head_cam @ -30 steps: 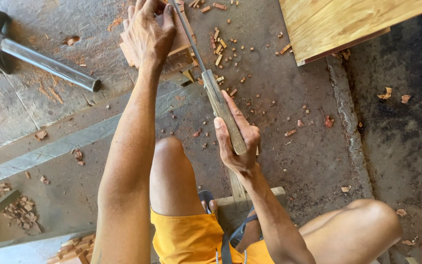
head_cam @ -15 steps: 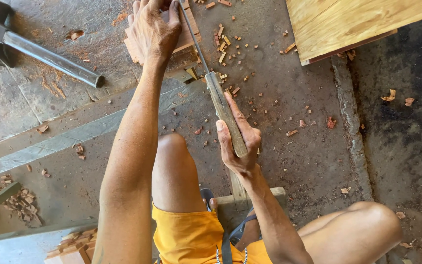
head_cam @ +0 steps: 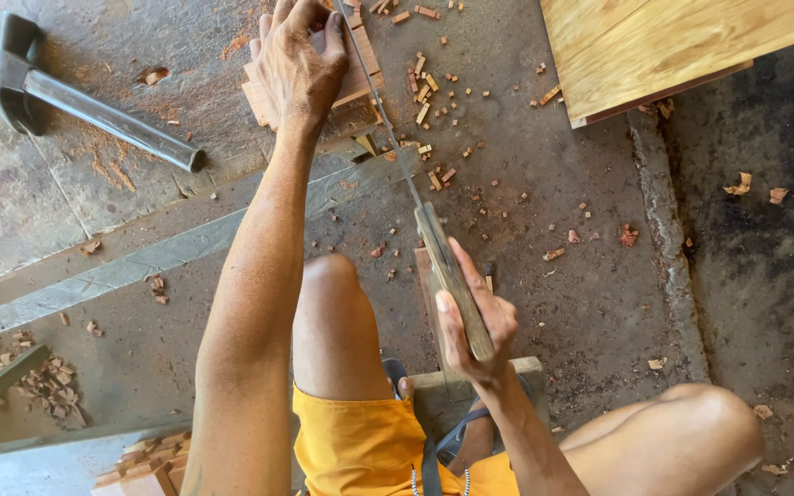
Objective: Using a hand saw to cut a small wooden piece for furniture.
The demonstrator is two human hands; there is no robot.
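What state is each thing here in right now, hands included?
Left hand: pressed flat on the wood block.
Wood block: lying on the ground, pinned under the hand.
Right hand: closed around the saw handle.
Saw: held slanted, blade against the block.
Hammer: lying untouched on the ground.
Wood chips: scattered loose.
Plank: lying flat.

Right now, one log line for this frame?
left hand: pressing down wood piece | right hand: gripping saw handle | blade: beside left hand, in the wood | hammer: lying apart, left | offcuts: scattered
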